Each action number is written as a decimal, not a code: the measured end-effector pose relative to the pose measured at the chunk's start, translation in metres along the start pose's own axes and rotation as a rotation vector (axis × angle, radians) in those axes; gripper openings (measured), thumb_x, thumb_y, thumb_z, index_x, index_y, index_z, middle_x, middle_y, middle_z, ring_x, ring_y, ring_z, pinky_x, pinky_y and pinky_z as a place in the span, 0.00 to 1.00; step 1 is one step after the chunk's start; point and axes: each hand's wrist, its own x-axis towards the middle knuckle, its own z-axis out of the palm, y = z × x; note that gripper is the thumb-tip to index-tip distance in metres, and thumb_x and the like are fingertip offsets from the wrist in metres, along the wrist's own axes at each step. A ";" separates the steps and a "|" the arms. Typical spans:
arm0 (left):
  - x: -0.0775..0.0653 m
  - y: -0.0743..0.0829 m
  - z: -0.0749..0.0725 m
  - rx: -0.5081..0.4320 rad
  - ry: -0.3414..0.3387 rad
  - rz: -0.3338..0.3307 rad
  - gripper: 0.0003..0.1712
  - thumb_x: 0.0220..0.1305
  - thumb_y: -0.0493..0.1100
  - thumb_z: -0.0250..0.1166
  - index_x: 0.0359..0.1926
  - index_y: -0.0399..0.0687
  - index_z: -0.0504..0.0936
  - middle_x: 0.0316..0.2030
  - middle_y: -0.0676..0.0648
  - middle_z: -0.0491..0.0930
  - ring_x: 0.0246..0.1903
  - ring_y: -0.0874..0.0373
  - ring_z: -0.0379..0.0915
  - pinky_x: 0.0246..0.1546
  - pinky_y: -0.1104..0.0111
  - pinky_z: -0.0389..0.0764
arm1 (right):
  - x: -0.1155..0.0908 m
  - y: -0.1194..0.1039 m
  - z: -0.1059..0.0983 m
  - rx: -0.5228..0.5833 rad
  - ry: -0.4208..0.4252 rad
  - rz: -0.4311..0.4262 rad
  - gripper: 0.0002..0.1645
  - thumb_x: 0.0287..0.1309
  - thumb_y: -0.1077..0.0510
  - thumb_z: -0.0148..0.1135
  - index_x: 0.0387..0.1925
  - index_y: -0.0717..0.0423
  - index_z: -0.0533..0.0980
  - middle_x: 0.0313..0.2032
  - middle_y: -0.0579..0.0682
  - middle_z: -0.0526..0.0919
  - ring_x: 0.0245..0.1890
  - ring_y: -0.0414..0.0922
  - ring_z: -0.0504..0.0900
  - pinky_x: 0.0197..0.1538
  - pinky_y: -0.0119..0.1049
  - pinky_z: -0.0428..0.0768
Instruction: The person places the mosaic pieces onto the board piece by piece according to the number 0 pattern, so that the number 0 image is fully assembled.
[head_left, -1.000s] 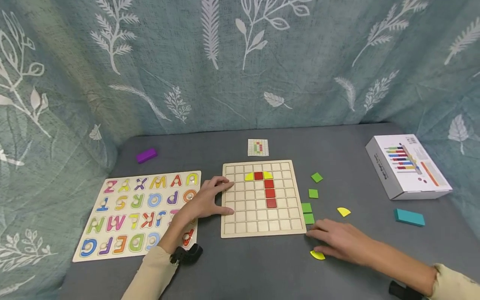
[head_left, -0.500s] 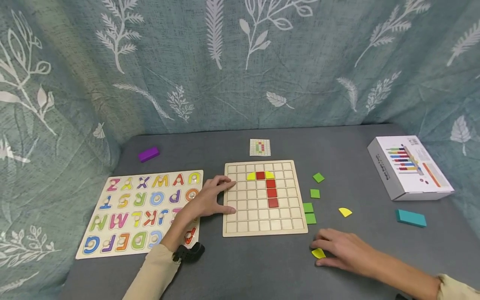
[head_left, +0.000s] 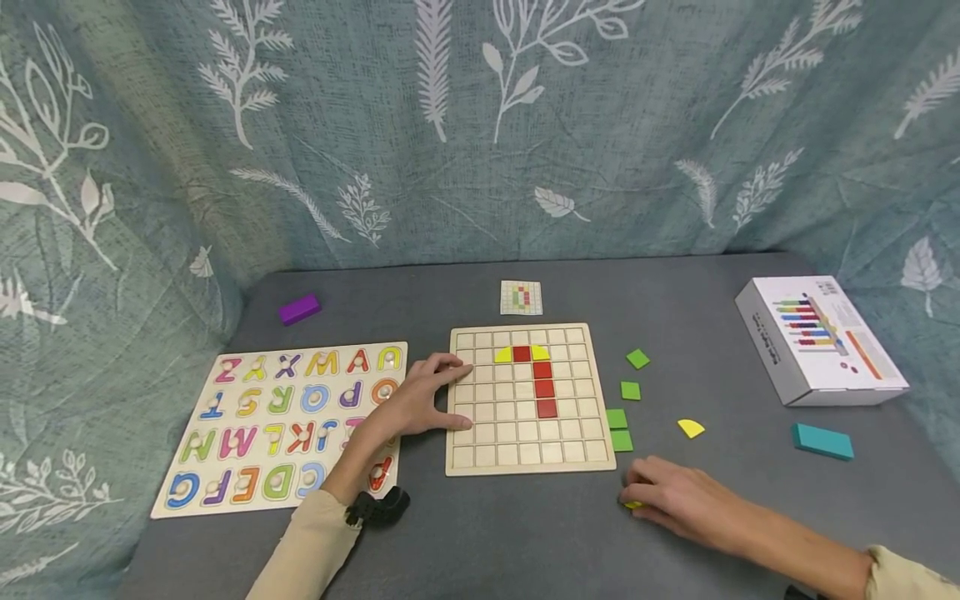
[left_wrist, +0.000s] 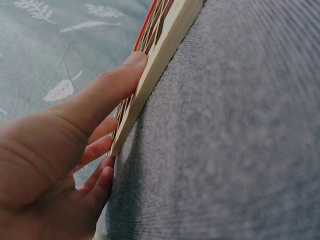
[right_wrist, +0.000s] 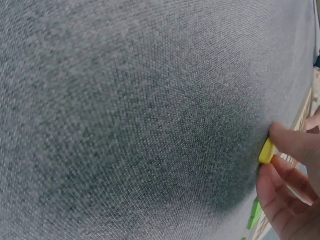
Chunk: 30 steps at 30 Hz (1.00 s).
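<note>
The wooden grid board lies flat, with red square tiles and two yellow quarter-circle tiles in its cells. My left hand rests at the board's left edge; in the left wrist view its thumb and fingertips touch the wooden rim. To the right of the board's lower corner, my right hand pinches a yellow quarter-circle tile between thumb and fingers, low over the cloth. Most of that tile is hidden in the head view.
Several green square tiles and another yellow quarter-circle lie right of the board. A pattern card lies behind it. An alphabet board, purple block, teal block and white box stand around.
My right hand has moved slightly down from the board's corner and closed its fingers on the yellow quarter-circle tile. The left hand has stayed at the board's edge.
</note>
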 end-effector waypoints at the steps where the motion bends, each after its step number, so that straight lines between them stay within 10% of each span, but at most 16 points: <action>1: 0.000 0.000 0.000 -0.002 0.000 0.000 0.47 0.53 0.57 0.73 0.72 0.53 0.65 0.68 0.44 0.61 0.63 0.45 0.56 0.61 0.47 0.66 | 0.000 0.000 0.000 -0.010 0.013 -0.007 0.17 0.47 0.61 0.73 0.39 0.41 0.81 0.37 0.36 0.74 0.33 0.29 0.68 0.31 0.18 0.68; 30: -0.001 0.000 -0.001 -0.004 -0.001 0.011 0.47 0.53 0.58 0.73 0.71 0.52 0.66 0.68 0.44 0.60 0.65 0.44 0.56 0.61 0.47 0.65 | -0.003 0.003 0.009 -0.049 0.139 0.015 0.18 0.43 0.62 0.76 0.39 0.46 0.82 0.42 0.39 0.80 0.42 0.36 0.78 0.44 0.24 0.75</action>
